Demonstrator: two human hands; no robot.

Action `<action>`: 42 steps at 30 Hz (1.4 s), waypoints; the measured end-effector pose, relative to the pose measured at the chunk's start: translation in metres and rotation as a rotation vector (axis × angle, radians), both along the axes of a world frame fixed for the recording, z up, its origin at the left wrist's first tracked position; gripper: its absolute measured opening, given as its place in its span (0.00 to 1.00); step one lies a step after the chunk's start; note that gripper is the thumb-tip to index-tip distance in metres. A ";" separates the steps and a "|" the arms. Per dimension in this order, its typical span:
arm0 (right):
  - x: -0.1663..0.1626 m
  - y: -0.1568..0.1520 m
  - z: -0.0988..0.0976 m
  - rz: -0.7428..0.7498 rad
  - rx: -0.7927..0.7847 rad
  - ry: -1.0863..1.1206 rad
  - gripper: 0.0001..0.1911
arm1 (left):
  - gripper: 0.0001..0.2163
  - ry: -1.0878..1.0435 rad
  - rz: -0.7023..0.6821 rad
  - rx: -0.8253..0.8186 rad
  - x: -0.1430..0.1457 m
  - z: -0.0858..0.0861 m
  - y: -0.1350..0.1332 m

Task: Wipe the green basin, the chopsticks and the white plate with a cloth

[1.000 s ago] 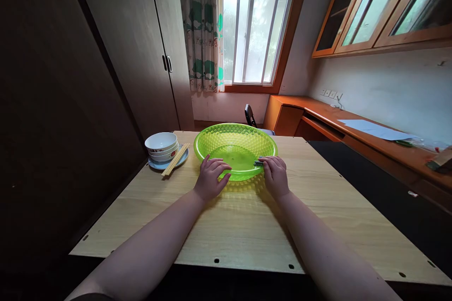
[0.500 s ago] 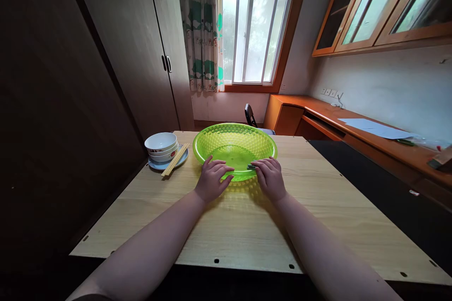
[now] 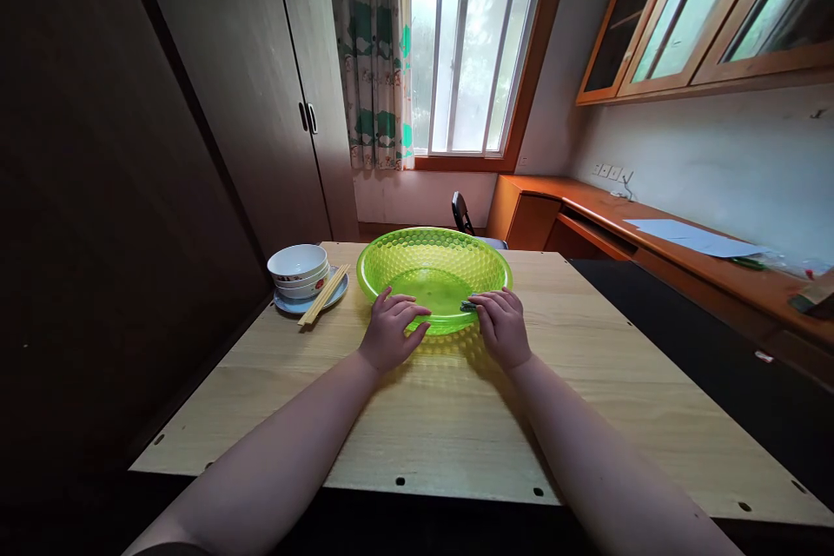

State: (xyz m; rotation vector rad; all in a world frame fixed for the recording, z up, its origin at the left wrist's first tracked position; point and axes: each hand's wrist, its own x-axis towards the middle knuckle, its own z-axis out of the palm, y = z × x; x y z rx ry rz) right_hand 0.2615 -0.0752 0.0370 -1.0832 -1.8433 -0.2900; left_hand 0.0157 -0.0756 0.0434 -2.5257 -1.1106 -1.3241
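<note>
likely partway through wiping the basin [image 3: 431, 282], set on the counter [image 3: 449, 426]; cannot tell the amount remaining. resting left hand [image 3: 391, 332] on the near rim [image 3: 446, 321] with fingers apart; clamping fingers of right hand [image 3: 505, 328] on a cloth [image 3: 467, 307] there. leaving bowls [image 3: 298, 274], plate [image 3: 287, 306] and chopsticks [image 3: 324, 297] untouched.

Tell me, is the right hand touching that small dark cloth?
Touching: the head view shows the small dark cloth held under the right hand at the green basin, one end poking out.
</note>
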 end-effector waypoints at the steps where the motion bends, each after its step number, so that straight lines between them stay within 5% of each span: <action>1: 0.001 0.002 -0.001 -0.022 0.004 0.025 0.14 | 0.06 -0.002 -0.002 0.000 0.000 0.000 0.000; 34: 0.004 0.004 -0.003 -0.027 0.007 0.070 0.14 | 0.06 -0.024 -0.003 -0.023 -0.003 0.000 0.002; 42: -0.011 -0.009 0.003 0.035 -0.001 -0.068 0.13 | 0.11 -0.012 0.007 0.043 -0.002 0.001 -0.001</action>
